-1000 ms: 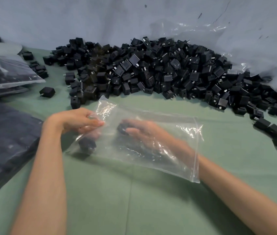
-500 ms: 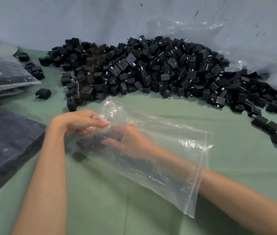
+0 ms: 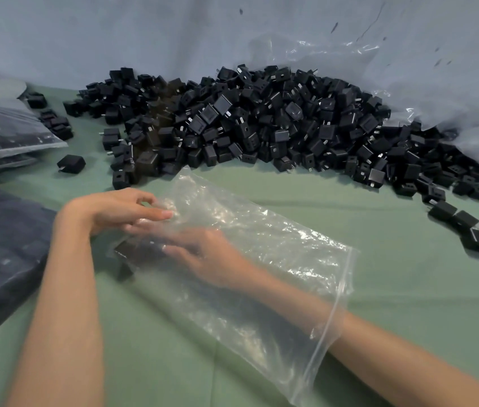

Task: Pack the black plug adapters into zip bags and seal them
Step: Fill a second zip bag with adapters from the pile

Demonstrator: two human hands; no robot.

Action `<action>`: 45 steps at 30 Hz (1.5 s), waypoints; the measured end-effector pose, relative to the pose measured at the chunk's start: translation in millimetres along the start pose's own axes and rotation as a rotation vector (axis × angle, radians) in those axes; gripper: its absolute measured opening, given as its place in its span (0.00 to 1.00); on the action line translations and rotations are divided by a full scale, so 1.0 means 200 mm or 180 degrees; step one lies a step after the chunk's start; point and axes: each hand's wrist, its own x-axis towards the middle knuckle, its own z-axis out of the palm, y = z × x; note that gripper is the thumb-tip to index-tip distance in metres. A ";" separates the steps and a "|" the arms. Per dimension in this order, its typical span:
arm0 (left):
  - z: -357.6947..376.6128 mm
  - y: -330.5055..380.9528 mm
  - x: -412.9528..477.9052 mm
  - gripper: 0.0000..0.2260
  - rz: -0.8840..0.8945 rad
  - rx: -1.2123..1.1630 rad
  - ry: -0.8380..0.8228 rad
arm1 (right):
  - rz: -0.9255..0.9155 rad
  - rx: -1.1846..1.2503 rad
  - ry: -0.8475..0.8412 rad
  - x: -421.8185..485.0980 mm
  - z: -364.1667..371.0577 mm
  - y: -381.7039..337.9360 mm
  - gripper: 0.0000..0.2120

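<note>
A clear zip bag (image 3: 276,245) lies on the green cloth, its open mouth toward the lower right. My right hand (image 3: 209,254) is deep inside it, fingers fairly straight and blurred, touching a few black adapters (image 3: 135,254) at the bag's closed end. My left hand (image 3: 115,210) pinches the closed end of the bag from outside, just above those adapters. A big pile of black plug adapters (image 3: 261,121) fills the far side of the table.
Filled zip bags (image 3: 6,136) lie stacked at the far left, and a dark flat stack (image 3: 0,248) lies at the near left. One adapter (image 3: 71,163) lies apart; loose adapters (image 3: 464,221) trail at the right. Crumpled clear plastic (image 3: 408,83) leans on the back wall.
My right hand has pushed deeper into the bag, toward its closed end and the adapters there. The bag has swung so its mouth points lower right. My left hand keeps its pinch.
</note>
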 end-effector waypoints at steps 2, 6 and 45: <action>-0.04 -0.01 -0.02 0.38 -0.0091 0.0024 -0.0024 | 0.0406 0.0038 0.0188 0.02 0.02 0.02 0.11; -0.08 -0.02 -0.04 0.30 -0.0382 0.0082 -0.0159 | 0.0552 0.0060 0.0192 0.03 0.04 0.04 0.09; -0.04 -0.01 0.06 0.31 -0.0282 0.0979 -0.0276 | 0.1384 0.0614 -0.0963 -0.33 -1.12 0.38 0.12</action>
